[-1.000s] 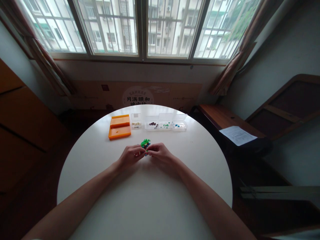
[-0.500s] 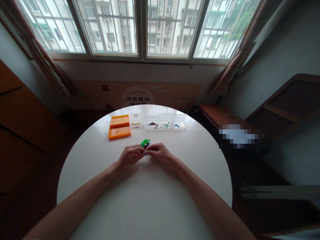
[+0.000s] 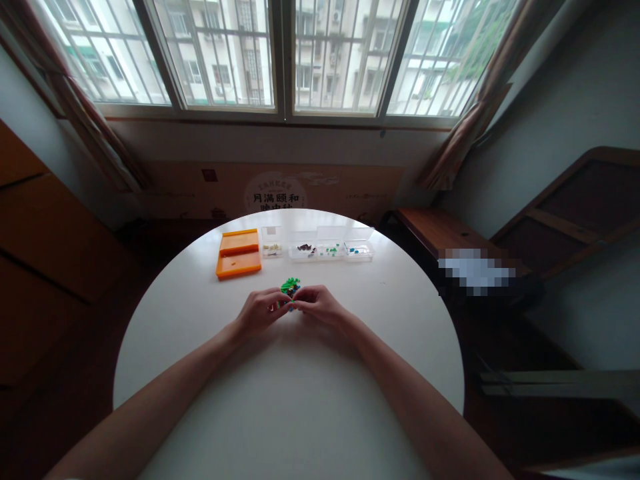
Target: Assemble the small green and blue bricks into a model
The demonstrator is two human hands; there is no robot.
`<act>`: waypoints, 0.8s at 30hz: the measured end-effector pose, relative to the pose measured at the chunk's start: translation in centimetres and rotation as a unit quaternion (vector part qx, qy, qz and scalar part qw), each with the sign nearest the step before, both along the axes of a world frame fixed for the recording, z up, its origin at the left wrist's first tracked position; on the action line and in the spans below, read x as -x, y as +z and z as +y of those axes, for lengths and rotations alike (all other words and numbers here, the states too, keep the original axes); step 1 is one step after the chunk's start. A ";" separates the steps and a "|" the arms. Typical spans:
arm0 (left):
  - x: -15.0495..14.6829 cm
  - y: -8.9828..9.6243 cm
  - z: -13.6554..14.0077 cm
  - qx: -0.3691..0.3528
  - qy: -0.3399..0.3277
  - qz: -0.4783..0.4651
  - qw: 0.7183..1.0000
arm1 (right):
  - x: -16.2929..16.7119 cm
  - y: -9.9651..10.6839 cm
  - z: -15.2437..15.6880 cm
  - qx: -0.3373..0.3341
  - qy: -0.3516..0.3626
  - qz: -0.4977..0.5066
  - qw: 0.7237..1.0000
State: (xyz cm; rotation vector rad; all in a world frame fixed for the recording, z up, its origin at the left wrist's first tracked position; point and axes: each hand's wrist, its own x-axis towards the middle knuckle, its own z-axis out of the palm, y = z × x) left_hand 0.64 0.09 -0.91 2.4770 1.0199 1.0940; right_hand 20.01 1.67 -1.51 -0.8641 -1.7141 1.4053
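Note:
A small building-block model [image 3: 291, 287] of green, brown, red and blue pieces is at the middle of the white round table [image 3: 300, 400]. My left hand [image 3: 264, 308] is closed round its left and near side. From the right, my right hand [image 3: 317, 303] pinches at the model's near edge, its fingertips meeting those of my left hand. A tiny green bit shows between the fingertips; its exact shape is too small to tell. My fingers hide much of the model's lower part.
An orange tray [image 3: 239, 273] stands beyond my left hand. To its right is a row of clear open-lidded boxes holding small pieces: a box of cream pieces [image 3: 273, 256], then brown pieces [image 3: 305, 247], green pieces [image 3: 332, 251] and blue pieces [image 3: 355, 251].

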 end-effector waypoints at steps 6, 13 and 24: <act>0.0 0.0 0.0 0.005 -0.001 0.005 1.000 | 0.2 0.2 -0.1 -0.011 -0.002 -0.003 1.000; -0.1 0.1 -0.1 0.008 0.000 -0.003 1.000 | 0.1 0.1 -0.1 -0.028 -0.007 -0.017 0.999; -0.1 0.2 -0.1 0.008 0.002 0.000 1.000 | 0.1 0.1 -0.1 -0.027 -0.009 -0.009 1.000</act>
